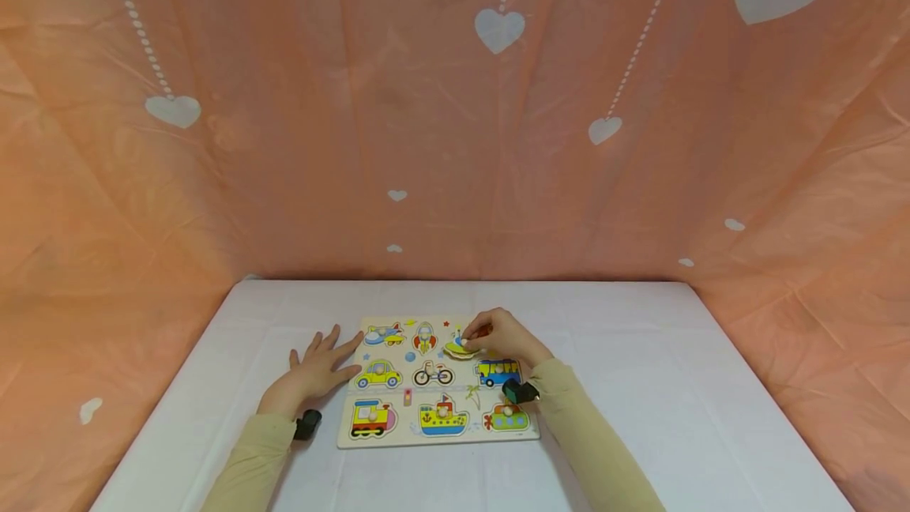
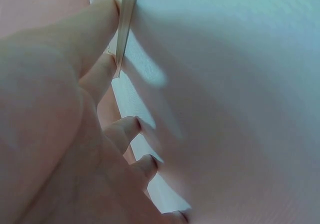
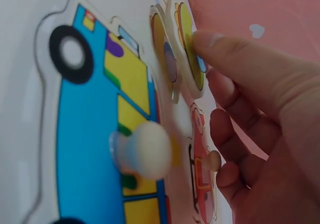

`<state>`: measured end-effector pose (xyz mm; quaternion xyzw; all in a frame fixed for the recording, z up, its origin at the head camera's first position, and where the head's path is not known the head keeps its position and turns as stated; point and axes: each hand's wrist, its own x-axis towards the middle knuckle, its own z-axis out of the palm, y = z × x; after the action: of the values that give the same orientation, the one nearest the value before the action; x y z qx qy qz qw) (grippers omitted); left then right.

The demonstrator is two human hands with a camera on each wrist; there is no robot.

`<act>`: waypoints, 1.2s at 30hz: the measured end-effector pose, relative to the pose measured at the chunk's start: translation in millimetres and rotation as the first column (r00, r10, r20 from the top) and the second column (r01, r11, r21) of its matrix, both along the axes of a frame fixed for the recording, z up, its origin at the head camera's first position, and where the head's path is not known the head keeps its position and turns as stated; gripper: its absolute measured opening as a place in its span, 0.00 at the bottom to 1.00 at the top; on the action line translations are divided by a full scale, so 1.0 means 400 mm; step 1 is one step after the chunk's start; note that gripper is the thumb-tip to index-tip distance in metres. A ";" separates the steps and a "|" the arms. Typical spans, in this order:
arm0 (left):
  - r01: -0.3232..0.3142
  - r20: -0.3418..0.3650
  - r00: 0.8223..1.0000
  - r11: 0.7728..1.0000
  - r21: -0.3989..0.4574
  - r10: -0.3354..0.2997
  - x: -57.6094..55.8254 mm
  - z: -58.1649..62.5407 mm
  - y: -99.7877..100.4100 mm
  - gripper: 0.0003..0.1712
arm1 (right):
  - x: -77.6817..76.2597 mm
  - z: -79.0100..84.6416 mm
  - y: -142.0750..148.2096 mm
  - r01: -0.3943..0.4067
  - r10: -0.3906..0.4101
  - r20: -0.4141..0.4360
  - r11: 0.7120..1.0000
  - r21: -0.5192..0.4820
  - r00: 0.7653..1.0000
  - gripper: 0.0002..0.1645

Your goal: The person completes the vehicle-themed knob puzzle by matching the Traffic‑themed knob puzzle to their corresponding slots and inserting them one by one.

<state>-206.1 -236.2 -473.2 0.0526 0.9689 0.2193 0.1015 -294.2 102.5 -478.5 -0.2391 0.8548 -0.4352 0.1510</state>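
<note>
A wooden knob puzzle board [image 1: 407, 434] with vehicle pieces lies on the white table. My right hand [image 1: 501, 334] pinches a yellow-green flying saucer piece [image 1: 455, 352] at the board's upper right. In the right wrist view, the saucer piece [image 3: 186, 42] stands slightly off the board, over a matching printed saucer shape [image 3: 162, 42]. My left hand [image 1: 313, 370] has its fingers spread at the board's left side. Thumb and forefinger touch the board's edge [image 2: 126, 24] in the left wrist view, while the other fingertips rest on the tablecloth.
A bus piece [image 1: 499, 372] and a red vehicle piece [image 3: 202, 171] sit near my right hand. Car [image 1: 379, 374], bicycle [image 1: 433, 374], train [image 1: 373, 418], ship [image 1: 442, 419] and submarine [image 1: 508, 418] pieces fill other spots. An orange curtain [image 1: 426, 141] hangs behind the table.
</note>
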 end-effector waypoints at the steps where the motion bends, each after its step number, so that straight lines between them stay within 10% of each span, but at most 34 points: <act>1: 0.000 -0.001 1.000 1.000 0.000 0.000 0.001 0.000 0.000 0.39 | 0.000 -0.002 0.000 0.001 -0.001 0.000 1.000 0.005 1.000 0.06; 36: -0.004 0.008 1.000 1.000 0.011 0.004 -0.001 -0.002 -0.001 0.39 | 0.012 -0.003 -0.020 0.014 -0.012 -0.047 0.999 0.041 0.999 0.03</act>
<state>-206.4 -236.5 -473.9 0.0503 0.9673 0.2253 0.1048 -289.5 94.5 -479.7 -0.2405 0.8683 -0.4129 0.1331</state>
